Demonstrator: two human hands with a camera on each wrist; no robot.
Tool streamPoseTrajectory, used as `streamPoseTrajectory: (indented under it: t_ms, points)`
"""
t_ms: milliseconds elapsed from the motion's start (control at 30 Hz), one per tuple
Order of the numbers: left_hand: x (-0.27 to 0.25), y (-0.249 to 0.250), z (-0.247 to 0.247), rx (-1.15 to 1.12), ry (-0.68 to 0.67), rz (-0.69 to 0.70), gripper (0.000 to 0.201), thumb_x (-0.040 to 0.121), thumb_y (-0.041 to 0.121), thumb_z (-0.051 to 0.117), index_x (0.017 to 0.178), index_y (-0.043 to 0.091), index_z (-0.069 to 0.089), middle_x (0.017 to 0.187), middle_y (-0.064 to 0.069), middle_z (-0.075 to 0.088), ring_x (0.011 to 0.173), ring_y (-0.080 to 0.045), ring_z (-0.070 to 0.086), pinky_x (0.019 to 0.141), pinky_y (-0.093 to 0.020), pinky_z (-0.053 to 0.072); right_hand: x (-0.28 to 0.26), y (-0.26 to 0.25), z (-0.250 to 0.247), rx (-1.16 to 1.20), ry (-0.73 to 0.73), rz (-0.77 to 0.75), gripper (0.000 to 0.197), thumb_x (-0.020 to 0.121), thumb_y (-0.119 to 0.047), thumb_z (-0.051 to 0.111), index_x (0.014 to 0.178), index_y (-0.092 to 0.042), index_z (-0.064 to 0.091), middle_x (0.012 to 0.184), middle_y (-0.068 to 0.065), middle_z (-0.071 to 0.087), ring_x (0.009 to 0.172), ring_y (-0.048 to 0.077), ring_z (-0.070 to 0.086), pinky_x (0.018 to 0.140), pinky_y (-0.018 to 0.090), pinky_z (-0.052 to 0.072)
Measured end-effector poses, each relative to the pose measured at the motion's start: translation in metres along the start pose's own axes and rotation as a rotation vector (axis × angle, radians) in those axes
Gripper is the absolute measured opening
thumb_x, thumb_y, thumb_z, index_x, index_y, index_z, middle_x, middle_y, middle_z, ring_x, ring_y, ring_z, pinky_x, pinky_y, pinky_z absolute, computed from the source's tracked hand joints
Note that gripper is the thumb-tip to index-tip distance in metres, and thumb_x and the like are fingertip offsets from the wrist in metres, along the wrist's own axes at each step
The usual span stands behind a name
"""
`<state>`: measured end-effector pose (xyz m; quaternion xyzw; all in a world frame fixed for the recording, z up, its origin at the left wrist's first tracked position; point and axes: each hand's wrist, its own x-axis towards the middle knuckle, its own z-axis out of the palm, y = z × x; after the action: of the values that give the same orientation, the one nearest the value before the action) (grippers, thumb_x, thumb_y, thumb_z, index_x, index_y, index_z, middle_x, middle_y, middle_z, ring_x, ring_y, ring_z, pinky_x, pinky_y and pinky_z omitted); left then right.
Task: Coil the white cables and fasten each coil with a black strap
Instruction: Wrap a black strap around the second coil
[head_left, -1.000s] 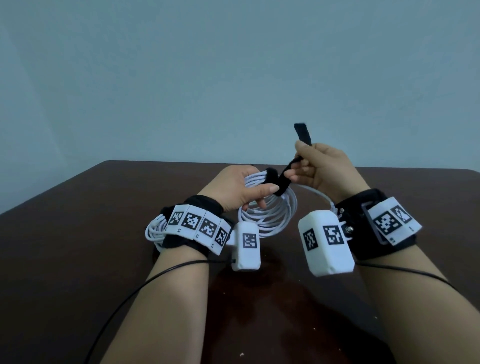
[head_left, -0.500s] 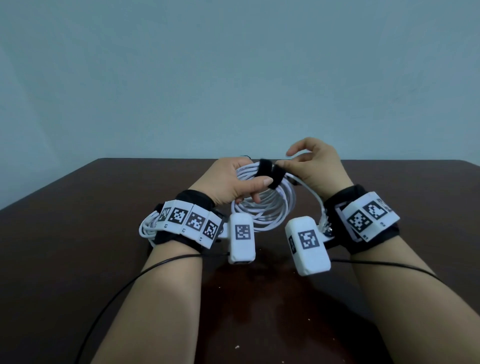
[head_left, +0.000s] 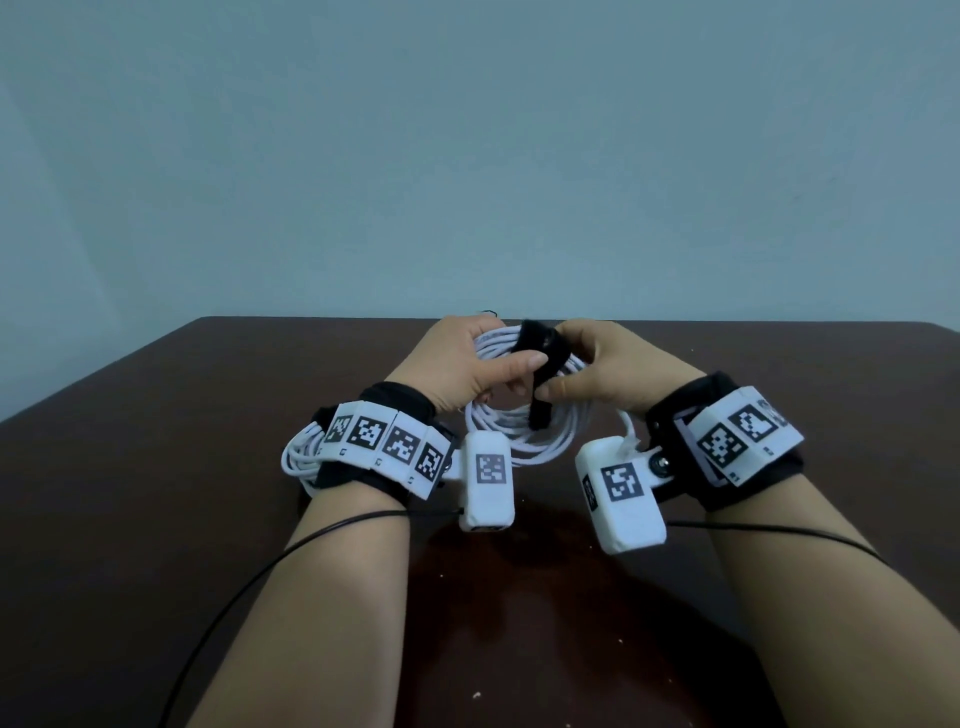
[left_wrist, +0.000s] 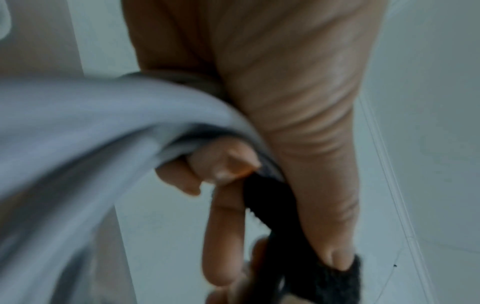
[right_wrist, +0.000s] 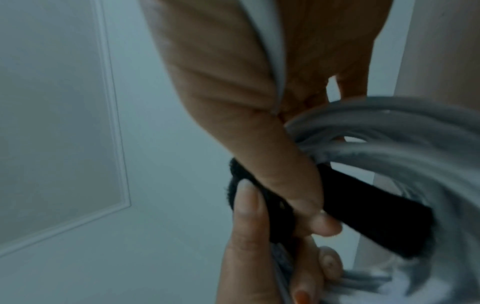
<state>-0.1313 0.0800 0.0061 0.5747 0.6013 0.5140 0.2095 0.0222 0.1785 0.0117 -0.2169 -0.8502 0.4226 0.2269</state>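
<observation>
While held above the brown table (head_left: 156, 467) near its far edge, a coiled white cable (head_left: 524, 441) gripped by the left hand (head_left: 457, 369), black strap (head_left: 540, 358) pinched by the right hand (head_left: 608, 369), bare tabletop all around.

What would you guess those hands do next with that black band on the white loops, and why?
Probably the right hand pulls the black strap snug and presses its loose tail flat. The strap already arcs over the white cable coil that the left hand holds, yet its end still hangs free inside the loop.
</observation>
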Motion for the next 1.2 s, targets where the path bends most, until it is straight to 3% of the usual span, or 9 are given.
streamPoseTrajectory:
  t_ms: [100, 200, 333, 567, 633, 800, 933, 1033, 1200]
  points:
    - [0.001, 0.000, -0.001, -0.015, 0.055, -0.022, 0.011, 0.080, 0.020, 0.073, 0.083, 0.016, 0.064, 0.069, 0.002, 0.063, 0.058, -0.007, 0.056, 0.050, -0.012, 0.046, 0.000, -0.001, 0.002, 0.015, -0.031, 0.017, 0.057, 0.063, -0.007, 0.082, 0.111, -0.009, 0.052, 0.106, 0.014, 0.066, 0.099, 0.026, 0.065, 0.093, 0.045, 0.051]
    - [0.003, -0.002, 0.001, -0.058, 0.088, -0.082, 0.032, 0.079, 0.025, 0.074, 0.095, 0.000, 0.063, 0.069, -0.008, 0.055, 0.046, -0.010, 0.050, 0.045, -0.018, 0.043, -0.001, 0.000, 0.004, 0.005, -0.057, -0.008, 0.065, 0.065, 0.001, 0.077, 0.117, -0.014, 0.041, 0.108, 0.011, 0.059, 0.096, 0.021, 0.062, 0.087, 0.040, 0.052]
    - [0.003, -0.002, 0.004, -0.188, 0.114, -0.153, 0.037, 0.078, 0.019, 0.075, 0.100, -0.007, 0.062, 0.073, -0.013, 0.051, 0.039, -0.010, 0.043, 0.041, -0.019, 0.038, 0.002, 0.003, 0.008, -0.007, -0.021, -0.082, 0.064, 0.067, 0.006, 0.065, 0.115, -0.016, 0.029, 0.104, 0.004, 0.049, 0.082, 0.012, 0.054, 0.068, 0.021, 0.047]
    - [0.003, -0.001, 0.006, -0.389, 0.130, -0.204, 0.020, 0.083, 0.013, 0.070, 0.093, -0.002, 0.062, 0.074, -0.015, 0.056, 0.033, -0.007, 0.035, 0.039, -0.017, 0.034, 0.007, 0.005, 0.020, -0.034, 0.199, -0.227, 0.057, 0.075, 0.002, 0.069, 0.108, -0.016, 0.025, 0.087, 0.002, 0.052, 0.067, 0.007, 0.054, 0.060, 0.014, 0.045]
    - [0.002, 0.000, 0.005, -0.442, 0.126, -0.209, 0.009, 0.086, 0.012, 0.067, 0.084, 0.006, 0.060, 0.056, -0.003, 0.058, 0.032, -0.005, 0.034, 0.041, -0.018, 0.033, 0.007, 0.001, 0.022, 0.019, 0.262, -0.300, 0.054, 0.074, 0.000, 0.070, 0.102, -0.023, 0.031, 0.092, 0.003, 0.054, 0.069, 0.008, 0.056, 0.063, 0.012, 0.046]
    - [0.003, 0.000, 0.001, -0.563, 0.166, -0.225, 0.009, 0.089, 0.014, 0.063, 0.083, 0.010, 0.058, 0.046, 0.005, 0.049, 0.032, -0.004, 0.032, 0.045, -0.022, 0.035, 0.007, -0.001, 0.022, 0.040, 0.414, -0.438, 0.037, 0.066, 0.004, 0.071, 0.070, -0.030, 0.055, 0.112, -0.001, 0.058, 0.112, 0.019, 0.057, 0.102, 0.041, 0.044]
    - [0.004, -0.002, 0.001, -0.608, 0.232, -0.252, 0.013, 0.085, 0.019, 0.069, 0.089, 0.008, 0.062, 0.071, -0.008, 0.056, 0.032, -0.005, 0.033, 0.044, -0.021, 0.035, 0.008, 0.002, 0.023, -0.007, 0.485, -0.476, 0.021, 0.068, -0.004, 0.077, 0.069, -0.017, 0.060, 0.113, -0.005, 0.060, 0.117, 0.020, 0.055, 0.102, 0.028, 0.040]
    - [0.005, -0.004, 0.001, -0.598, 0.281, -0.273, 0.012, 0.084, 0.020, 0.070, 0.085, 0.010, 0.064, 0.068, -0.008, 0.062, 0.033, -0.005, 0.033, 0.041, -0.018, 0.035, 0.008, -0.001, 0.025, -0.014, 0.477, -0.467, 0.033, 0.072, 0.002, 0.073, 0.071, -0.026, 0.055, 0.103, -0.011, 0.065, 0.114, 0.016, 0.054, 0.099, 0.017, 0.038]
    - [0.006, -0.005, -0.001, -0.610, 0.341, -0.278, 0.020, 0.086, 0.025, 0.068, 0.097, 0.008, 0.067, 0.075, -0.014, 0.072, 0.034, -0.007, 0.032, 0.042, -0.018, 0.037, 0.003, -0.014, 0.030, 0.366, 0.519, -0.404, 0.030, 0.078, 0.005, 0.066, 0.073, -0.023, 0.056, 0.087, 0.003, 0.069, 0.095, 0.014, 0.064, 0.097, 0.034, 0.049]
